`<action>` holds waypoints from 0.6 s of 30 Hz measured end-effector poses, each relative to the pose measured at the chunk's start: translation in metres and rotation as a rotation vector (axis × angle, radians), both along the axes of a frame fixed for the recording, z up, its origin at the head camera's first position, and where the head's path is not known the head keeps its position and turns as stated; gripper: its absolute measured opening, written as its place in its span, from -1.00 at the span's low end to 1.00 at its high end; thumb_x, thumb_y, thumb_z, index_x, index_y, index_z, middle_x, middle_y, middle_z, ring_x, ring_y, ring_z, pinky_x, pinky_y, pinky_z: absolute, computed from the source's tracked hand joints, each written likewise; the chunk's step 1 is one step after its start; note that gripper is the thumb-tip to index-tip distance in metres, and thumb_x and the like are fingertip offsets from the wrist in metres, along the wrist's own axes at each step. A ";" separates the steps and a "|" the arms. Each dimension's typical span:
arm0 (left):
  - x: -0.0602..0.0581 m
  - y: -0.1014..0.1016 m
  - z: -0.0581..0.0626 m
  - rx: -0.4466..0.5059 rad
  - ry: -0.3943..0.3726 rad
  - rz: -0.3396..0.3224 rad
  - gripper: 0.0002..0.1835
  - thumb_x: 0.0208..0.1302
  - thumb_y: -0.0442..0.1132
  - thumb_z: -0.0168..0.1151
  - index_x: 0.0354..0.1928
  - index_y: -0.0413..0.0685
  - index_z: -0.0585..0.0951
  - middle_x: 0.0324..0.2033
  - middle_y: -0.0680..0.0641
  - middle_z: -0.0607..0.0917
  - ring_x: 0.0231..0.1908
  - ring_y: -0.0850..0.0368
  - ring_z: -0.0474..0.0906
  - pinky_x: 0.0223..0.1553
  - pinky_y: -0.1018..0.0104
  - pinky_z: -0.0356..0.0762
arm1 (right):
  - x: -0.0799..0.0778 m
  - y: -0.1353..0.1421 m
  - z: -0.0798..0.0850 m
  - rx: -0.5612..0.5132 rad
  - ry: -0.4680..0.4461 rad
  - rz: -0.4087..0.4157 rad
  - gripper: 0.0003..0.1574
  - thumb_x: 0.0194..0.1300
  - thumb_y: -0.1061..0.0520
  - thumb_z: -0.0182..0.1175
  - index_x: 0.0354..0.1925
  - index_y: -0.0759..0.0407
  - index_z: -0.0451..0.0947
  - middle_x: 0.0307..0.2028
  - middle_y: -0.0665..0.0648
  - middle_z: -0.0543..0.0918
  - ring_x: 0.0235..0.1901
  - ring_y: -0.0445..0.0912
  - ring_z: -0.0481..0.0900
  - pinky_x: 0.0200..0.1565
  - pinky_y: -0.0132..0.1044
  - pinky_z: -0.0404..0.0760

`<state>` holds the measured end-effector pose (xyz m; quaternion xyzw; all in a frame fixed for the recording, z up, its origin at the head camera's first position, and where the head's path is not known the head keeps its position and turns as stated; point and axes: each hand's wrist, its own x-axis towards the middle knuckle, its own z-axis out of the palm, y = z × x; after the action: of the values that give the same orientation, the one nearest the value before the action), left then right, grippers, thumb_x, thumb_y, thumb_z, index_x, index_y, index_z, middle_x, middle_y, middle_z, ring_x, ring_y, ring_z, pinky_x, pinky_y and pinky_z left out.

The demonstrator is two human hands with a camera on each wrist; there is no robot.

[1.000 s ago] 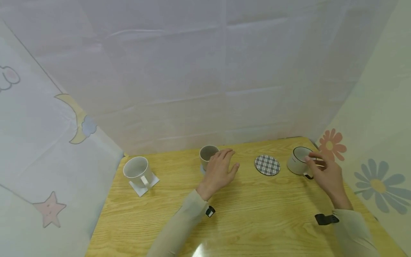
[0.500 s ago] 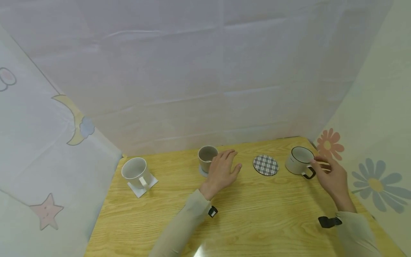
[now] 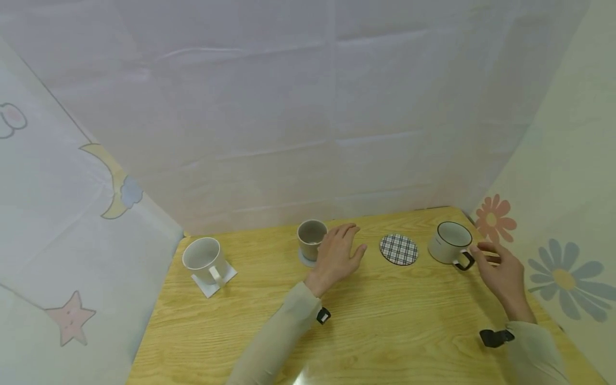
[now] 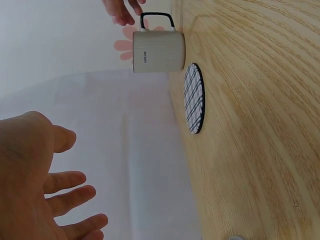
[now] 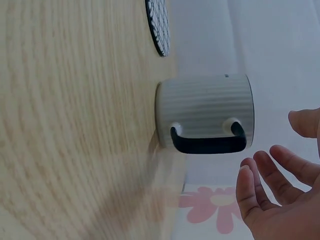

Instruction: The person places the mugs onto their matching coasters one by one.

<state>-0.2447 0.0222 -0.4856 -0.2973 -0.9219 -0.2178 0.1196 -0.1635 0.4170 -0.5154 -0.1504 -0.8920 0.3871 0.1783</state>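
A white ribbed mug [image 3: 444, 249] with a dark rim and a black handle stands upright on the table at the right. Just right of its handle is my right hand [image 3: 502, 272], fingers loosely bent and holding nothing; the right wrist view shows a gap between fingertips and mug [image 5: 205, 110]. My left hand [image 3: 335, 259] hovers with relaxed fingers, partly in front of a grey-brown cup [image 3: 308, 247] on a pale round coaster [image 3: 305, 260]. Between the hands lies a round plaid coaster [image 3: 399, 249], bare on top.
At the left, a white mug [image 3: 204, 259] stands on a white square coaster [image 3: 208, 289]. Wood-grain table [image 3: 385, 331] extends toward me. Pale cloth walls with printed flowers [image 3: 495, 218] close in the back and sides.
My right hand has drawn back to the right, from over the ribbed mug's rim to beside its handle. My left hand has shifted slightly right, uncovering more of the grey-brown cup.
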 end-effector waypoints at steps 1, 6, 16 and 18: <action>0.000 0.001 0.000 0.000 0.005 -0.001 -0.42 0.64 0.11 0.11 0.49 -0.07 0.51 0.44 -0.07 0.56 0.44 -0.09 0.49 0.49 -0.07 0.44 | 0.000 0.001 -0.001 0.002 -0.004 0.001 -0.33 0.59 -0.19 0.19 0.33 0.30 0.55 0.33 0.45 0.50 -0.23 -0.67 0.33 -0.40 -0.63 0.50; -0.002 0.005 -0.003 -0.008 0.009 0.005 -0.42 0.65 0.11 0.09 0.49 -0.06 0.50 0.44 -0.06 0.56 0.45 -0.06 0.48 0.52 -0.03 0.41 | 0.002 0.005 -0.007 0.024 -0.019 0.007 -0.31 0.61 -0.20 0.15 0.36 0.30 0.54 0.36 0.49 0.51 -0.22 -0.70 0.26 -0.39 -0.65 0.48; -0.005 0.016 -0.006 -0.018 -0.010 0.007 -0.42 0.65 0.13 0.09 0.49 -0.04 0.51 0.45 -0.04 0.56 0.45 -0.06 0.48 0.46 -0.04 0.48 | 0.003 0.009 -0.019 0.031 -0.033 0.018 -0.32 0.63 -0.19 0.12 0.36 0.30 0.55 0.33 0.51 0.54 -0.23 -0.70 0.25 -0.40 -0.62 0.47; -0.006 0.019 -0.006 -0.030 -0.015 0.012 -0.42 0.65 0.14 0.07 0.50 -0.03 0.50 0.46 -0.04 0.55 0.46 -0.05 0.47 0.46 -0.04 0.49 | 0.003 0.010 -0.021 0.036 -0.037 0.017 -0.32 0.63 -0.20 0.11 0.35 0.30 0.56 0.32 0.51 0.55 -0.23 -0.71 0.24 -0.38 -0.64 0.45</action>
<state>-0.2505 0.0410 -0.4920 -0.2920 -0.9277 -0.2054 0.1094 -0.1603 0.4272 -0.5366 -0.1464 -0.9032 0.3699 0.1612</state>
